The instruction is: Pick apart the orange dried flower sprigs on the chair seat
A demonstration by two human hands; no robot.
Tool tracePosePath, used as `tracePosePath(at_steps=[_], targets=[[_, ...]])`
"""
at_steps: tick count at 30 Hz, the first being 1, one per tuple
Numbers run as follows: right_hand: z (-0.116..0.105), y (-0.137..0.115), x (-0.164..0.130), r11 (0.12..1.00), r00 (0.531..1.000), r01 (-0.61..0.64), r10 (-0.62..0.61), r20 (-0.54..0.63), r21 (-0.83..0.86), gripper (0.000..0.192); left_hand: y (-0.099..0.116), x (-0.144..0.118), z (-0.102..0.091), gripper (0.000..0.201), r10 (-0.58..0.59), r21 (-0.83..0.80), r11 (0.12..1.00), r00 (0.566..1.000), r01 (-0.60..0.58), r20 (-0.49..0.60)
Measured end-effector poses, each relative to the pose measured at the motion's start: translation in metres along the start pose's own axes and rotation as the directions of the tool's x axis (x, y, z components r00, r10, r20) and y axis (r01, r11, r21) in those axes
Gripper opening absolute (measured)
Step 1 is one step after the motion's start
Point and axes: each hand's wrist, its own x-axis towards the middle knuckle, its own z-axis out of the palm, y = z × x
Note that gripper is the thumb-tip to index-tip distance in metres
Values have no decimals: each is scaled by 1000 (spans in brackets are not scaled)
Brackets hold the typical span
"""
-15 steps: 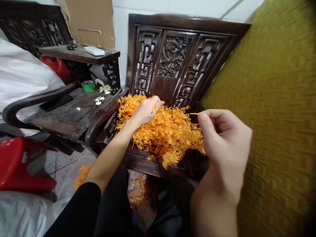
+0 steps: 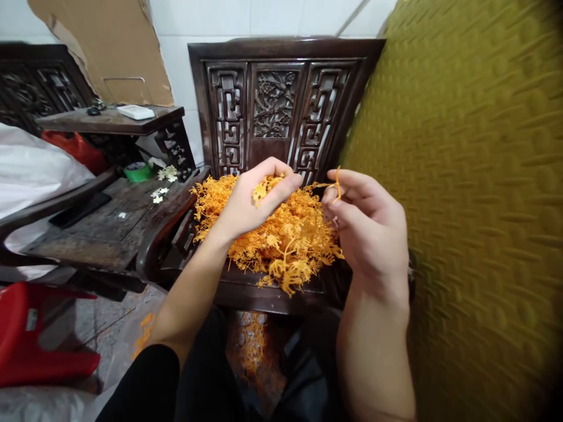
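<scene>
On the seat of a dark carved wooden chair [image 2: 272,302] lies a large heap of orange plastic-looking sprigs [image 2: 290,240], thin-stemmed with frilled, flower-like ends. My left hand [image 2: 253,202] is above the heap, its fingers curled and the thumb near the fingertips. A yellow-orange flower-like piece [image 2: 259,192] shows in its grip. My right hand [image 2: 373,225], at the heap's right side, pinches a thin orange branched sprig [image 2: 338,186] between thumb and fingers. One strand of that sprig points toward my left fingertips; whether they touch it I cannot tell.
To the left, a wooden seat [image 2: 97,223] bears green tape [image 2: 138,172] and small pale pieces [image 2: 160,192]. Behind it stands a side table [image 2: 109,122] with a white device [image 2: 135,112]. A red stool [image 2: 26,334] is lower left. A yellow-green textured panel [image 2: 479,205] rises close on the right.
My left hand has lifted off the heap and come toward my right hand. My right hand has come in toward the left, and its sprig now shows more fully. The view has shifted right.
</scene>
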Motion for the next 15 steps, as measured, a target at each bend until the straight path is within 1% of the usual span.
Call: tracePosePath(at_steps=[1,2,3,4,5,7,8,9,11,15], targets=[[-1,-1,0,999,999,32,-33,-2,-35,19,1,-1,1,36,-30,-27,999,999,31,34],[-1,-3,-1,995,998,68,-68,1,-73,23,3,-1,2,36,-58,-58,996,996,62,73],[-1,-4,-2,989,995,99,-99,5,-108,32,3,-1,3,37,-87,-100,990,989,99,116],[-1,-6,-3,983,993,119,-119,9,-139,39,3,-1,4,38,-118,-149,978,979,143,168],[0,-7,-4,978,992,125,-124,16,-167,42,3,-1,6,41,-150,-202,960,963,196,223],[1,-8,-6,968,994,111,-106,35,-223,37,-1,1,8,47,-214,-289,906,924,308,316],[0,-7,-6,963,995,101,-92,46,-249,33,-3,2,9,50,-245,-316,879,906,358,344],[-1,-4,-5,959,995,90,-78,55,-270,31,-7,4,9,51,-278,-328,856,892,399,357],[-5,5,-1,960,996,58,-39,74,-275,31,-14,8,10,52,-346,-320,831,874,454,341],[-16,25,8,989,989,-62,79,128,-136,33,-29,15,8,52,-427,-292,820,866,492,262]])
